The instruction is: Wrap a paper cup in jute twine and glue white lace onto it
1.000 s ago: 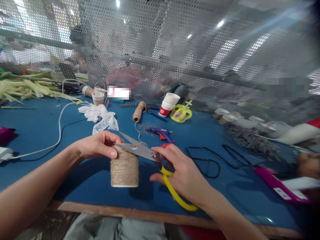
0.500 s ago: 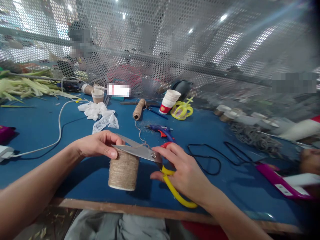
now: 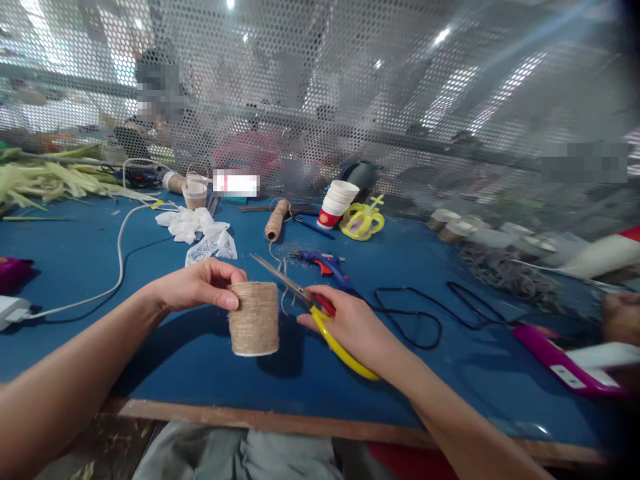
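My left hand [image 3: 210, 285] pinches the rim of a twine-wrapped cup [image 3: 254, 320], held just over the blue table near its front edge. My right hand [image 3: 350, 327] is closed around scissors [image 3: 345, 353] with yellow and red handles. Their blades look closed and point up and left, behind the cup's right side. A loose strand of twine [image 3: 285, 287] hangs by the blades, apart from the cup. Further back lies the twine spool [image 3: 277, 221]. A blue glue gun [image 3: 323, 261] rests beyond the scissors.
Stacked paper cups [image 3: 336, 205] and a yellow crown-shaped piece [image 3: 362, 220] stand at the back. White lace cloth [image 3: 200, 227] lies left of the spool. A black cable [image 3: 410, 313] loops to a purple power strip [image 3: 565, 363]. Another person's hand [image 3: 620, 317] shows far right.
The scissor blades have gone from open across the cup's top to closed and off it. The twine strand now hangs loose. The cup has shifted slightly up and right.
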`<state>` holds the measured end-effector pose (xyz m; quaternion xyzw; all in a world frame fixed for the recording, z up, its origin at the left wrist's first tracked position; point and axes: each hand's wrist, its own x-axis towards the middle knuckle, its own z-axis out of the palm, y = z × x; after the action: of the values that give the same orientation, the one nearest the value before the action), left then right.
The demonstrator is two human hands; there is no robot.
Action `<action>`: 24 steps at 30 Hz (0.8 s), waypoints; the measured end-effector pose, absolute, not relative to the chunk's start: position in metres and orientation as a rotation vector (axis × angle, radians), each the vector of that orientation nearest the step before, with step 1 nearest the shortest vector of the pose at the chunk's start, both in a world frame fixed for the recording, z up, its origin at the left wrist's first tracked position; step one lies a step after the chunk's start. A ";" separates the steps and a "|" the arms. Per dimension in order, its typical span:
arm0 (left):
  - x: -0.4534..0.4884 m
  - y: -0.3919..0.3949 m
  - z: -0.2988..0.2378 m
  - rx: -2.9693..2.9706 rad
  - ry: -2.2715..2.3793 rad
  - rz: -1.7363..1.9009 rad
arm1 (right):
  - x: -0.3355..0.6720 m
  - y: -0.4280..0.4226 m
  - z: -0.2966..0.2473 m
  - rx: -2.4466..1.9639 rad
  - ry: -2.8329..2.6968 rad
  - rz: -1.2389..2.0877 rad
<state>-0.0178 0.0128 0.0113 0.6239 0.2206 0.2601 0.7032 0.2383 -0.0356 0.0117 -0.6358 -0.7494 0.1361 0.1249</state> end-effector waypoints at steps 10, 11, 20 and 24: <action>-0.015 0.010 0.017 1.864 0.513 0.600 | 0.225 -0.043 0.044 -1.770 -2.531 0.096; -0.014 0.008 0.017 1.939 0.527 0.595 | 0.221 -0.043 0.049 -1.627 -2.434 0.177; -0.008 0.003 0.014 2.130 0.547 0.626 | 0.194 -0.026 0.032 -0.990 -2.279 0.719; -0.006 0.007 0.009 1.866 0.688 0.935 | 0.199 -0.023 0.026 -0.991 -2.090 0.767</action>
<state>-0.0057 0.0069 0.0089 0.7562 0.2786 0.3791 0.4547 0.1990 -0.0233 0.0265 -0.3818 -0.8049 0.2953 0.3452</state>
